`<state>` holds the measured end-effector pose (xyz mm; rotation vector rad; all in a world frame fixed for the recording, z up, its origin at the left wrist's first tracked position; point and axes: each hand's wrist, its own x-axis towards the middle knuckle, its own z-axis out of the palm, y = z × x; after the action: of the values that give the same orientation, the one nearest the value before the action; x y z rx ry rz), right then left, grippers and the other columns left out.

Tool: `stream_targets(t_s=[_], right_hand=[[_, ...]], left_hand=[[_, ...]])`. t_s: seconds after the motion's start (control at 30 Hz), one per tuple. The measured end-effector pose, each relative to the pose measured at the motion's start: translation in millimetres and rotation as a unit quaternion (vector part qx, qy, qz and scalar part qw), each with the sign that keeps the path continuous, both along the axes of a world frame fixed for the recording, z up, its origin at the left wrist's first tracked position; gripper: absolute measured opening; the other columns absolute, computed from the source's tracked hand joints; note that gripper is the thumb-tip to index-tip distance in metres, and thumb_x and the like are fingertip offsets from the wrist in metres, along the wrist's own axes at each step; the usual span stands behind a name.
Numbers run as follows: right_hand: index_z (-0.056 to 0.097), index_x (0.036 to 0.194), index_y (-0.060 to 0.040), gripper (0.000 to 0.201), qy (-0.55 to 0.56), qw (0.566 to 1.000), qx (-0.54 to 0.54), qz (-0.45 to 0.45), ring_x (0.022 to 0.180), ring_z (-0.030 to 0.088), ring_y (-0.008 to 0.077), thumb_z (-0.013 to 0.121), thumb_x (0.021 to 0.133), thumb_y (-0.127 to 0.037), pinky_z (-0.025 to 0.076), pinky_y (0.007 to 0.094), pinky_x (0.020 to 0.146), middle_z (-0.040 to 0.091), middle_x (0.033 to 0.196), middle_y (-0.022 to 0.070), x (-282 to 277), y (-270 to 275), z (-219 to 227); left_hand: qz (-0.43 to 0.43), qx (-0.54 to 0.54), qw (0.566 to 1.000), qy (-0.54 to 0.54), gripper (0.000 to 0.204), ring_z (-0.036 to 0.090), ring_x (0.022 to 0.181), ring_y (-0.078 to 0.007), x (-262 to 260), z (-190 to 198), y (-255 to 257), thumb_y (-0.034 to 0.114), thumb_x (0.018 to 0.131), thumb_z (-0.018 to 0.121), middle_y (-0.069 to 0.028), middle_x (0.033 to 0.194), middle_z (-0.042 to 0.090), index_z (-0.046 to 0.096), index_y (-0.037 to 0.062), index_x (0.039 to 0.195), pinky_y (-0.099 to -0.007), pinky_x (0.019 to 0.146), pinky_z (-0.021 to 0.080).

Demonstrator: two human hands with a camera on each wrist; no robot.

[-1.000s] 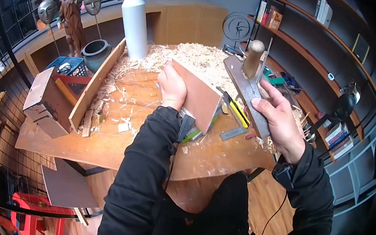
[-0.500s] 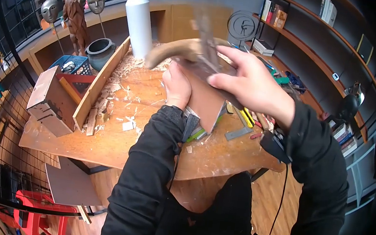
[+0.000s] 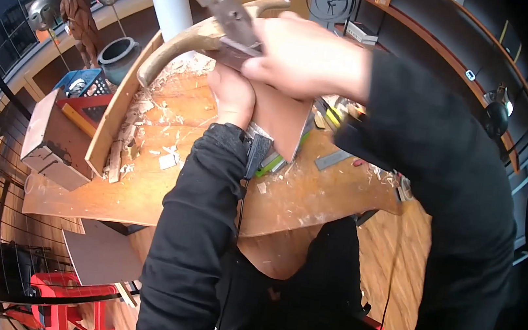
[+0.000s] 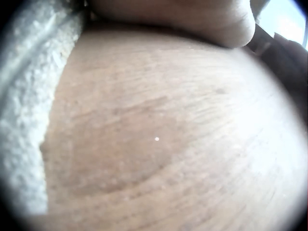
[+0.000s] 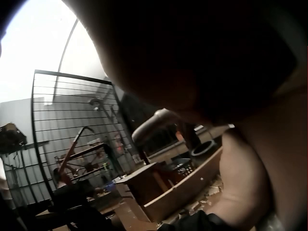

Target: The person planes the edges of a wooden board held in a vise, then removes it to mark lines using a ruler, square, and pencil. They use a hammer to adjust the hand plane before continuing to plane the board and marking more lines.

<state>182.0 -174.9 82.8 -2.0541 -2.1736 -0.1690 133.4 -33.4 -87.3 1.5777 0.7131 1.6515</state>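
My left hand (image 3: 233, 97) grips the upper left edge of a reddish-brown board (image 3: 280, 122), held tilted over the table. A wooden hand plane (image 3: 194, 42) with a long curved handle lies across the board's top, and my right hand (image 3: 313, 56) holds it from the right with the thumb on its near side. The board's upper part is hidden behind plane and hand. In the left wrist view the board's face (image 4: 144, 125) fills most of the picture, with part of a hand (image 4: 192, 19) at the top. The right wrist view shows the handle's end (image 5: 154, 126) beside dark, blurred shapes.
Wood shavings (image 3: 190, 67) lie at the back of the table (image 3: 299, 202). A long plank (image 3: 123, 105) and a wooden box (image 3: 56, 139) stand at the left, a white bottle (image 3: 168, 1) behind. A metal piece (image 3: 332, 159) and other tools lie right of the board.
My right hand has brought the plane from the right over to the board's top and further left, turning it. My left hand keeps its grip on the board. The head view has shifted.
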Motion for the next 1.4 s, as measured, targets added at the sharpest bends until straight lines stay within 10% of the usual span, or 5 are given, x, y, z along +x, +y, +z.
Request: stream_targets(t_s=[0.23,0.5,0.83,0.9,1.4], right_hand=[[0.058,0.144,0.0017,0.054,0.175,0.984,-0.004,-0.045,0.111,0.061,0.0278,0.073,0.095,-0.018,0.046,0.0375,0.102,0.063,0.115,0.0193,18.3,-122.3,1.6],[0.07,0.118,0.0058,0.041,0.061,0.998,0.009,-0.027,0.082,0.07,0.0217,0.07,0.097,-0.029,0.056,0.0375,0.078,0.072,0.09,0.0148,11.9,32.3,-0.1],[0.06,0.138,0.0026,0.052,-0.017,0.998,0.06,-0.019,0.089,0.062,0.0315,0.072,0.093,-0.021,0.051,0.0384,0.084,0.057,0.094,0.0175,9.3,-83.6,-11.5],[0.054,0.147,0.0028,0.063,-0.01,0.994,0.108,-0.011,0.095,0.056,0.0291,0.074,0.091,-0.018,0.047,0.0368,0.09,0.052,0.102,0.0168,15.4,-138.6,-20.8],[0.049,0.151,0.0094,0.058,0.472,0.865,0.091,-0.142,0.098,0.069,0.0098,0.069,0.1,-0.012,0.056,0.0259,0.088,0.072,0.117,0.0107,117.1,-181.8,-52.9]], left_hand=[[-0.039,-0.007,0.999,-0.023,0.033,0.071,0.097,-0.0421,15.4,-25.8,19.5,0.031,0.096,0.07,-0.0259,0.102,0.074,0.07,-0.0017,0.097,-0.0487,0.085,0.055],[0.141,0.121,0.979,0.087,0.019,0.068,0.091,-0.0539,6.0,-10.8,5.5,0.012,0.1,0.045,-0.0314,0.094,0.071,0.058,-0.0019,0.099,-0.0589,0.082,0.052],[-0.125,0.094,0.985,-0.067,0.036,0.066,0.111,-0.0471,17.5,-21.6,24.8,0.032,0.106,0.052,-0.0289,0.115,0.071,0.068,0.0,0.11,-0.0539,0.09,0.054],[0.151,0.107,0.981,0.062,0.033,0.064,0.105,-0.0516,26.5,-34.2,22.1,0.026,0.104,0.057,-0.032,0.109,0.067,0.063,-0.0004,0.122,-0.0526,0.094,0.053],[0.17,-0.095,0.981,0.003,0.065,0.065,0.107,-0.0509,-17.8,9.8,-29.5,0.044,0.114,0.028,-0.0342,0.111,0.069,0.063,-0.01,0.108,-0.051,0.095,0.049]])
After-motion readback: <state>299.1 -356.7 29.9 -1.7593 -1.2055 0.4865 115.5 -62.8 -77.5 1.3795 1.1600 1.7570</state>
